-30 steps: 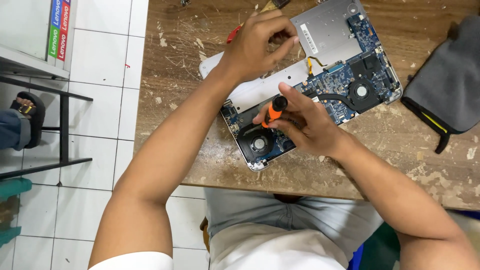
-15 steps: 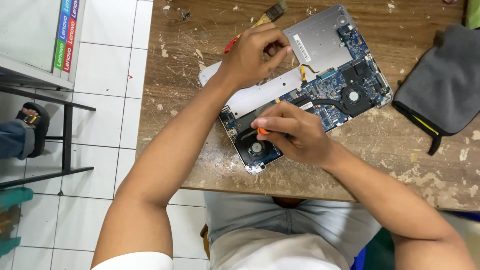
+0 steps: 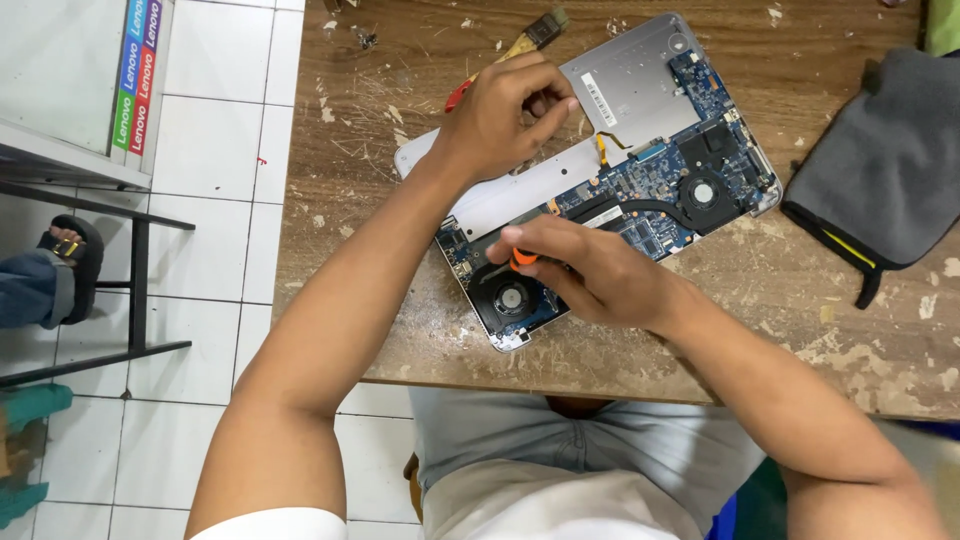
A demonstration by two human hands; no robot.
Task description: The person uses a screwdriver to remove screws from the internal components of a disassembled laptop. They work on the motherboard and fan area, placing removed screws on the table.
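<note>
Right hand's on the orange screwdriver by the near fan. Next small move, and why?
Probably keep turning the orange screwdriver in place: the right hand pinches it with its tip down on the open laptop beside the near fan, while the left hand rests on the silver panel, steadying it.

A grey pouch (image 3: 885, 165) lies on the wooden surface (image 3: 860, 330) at 3 o'clock. A paintbrush (image 3: 535, 35) lies at 12 o'clock. A sandalled foot (image 3: 65, 255) rests on the tiled floor (image 3: 205, 190) at 9 o'clock.

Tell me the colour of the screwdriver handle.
Orange, on the screwdriver in the right hand, head view.
</note>
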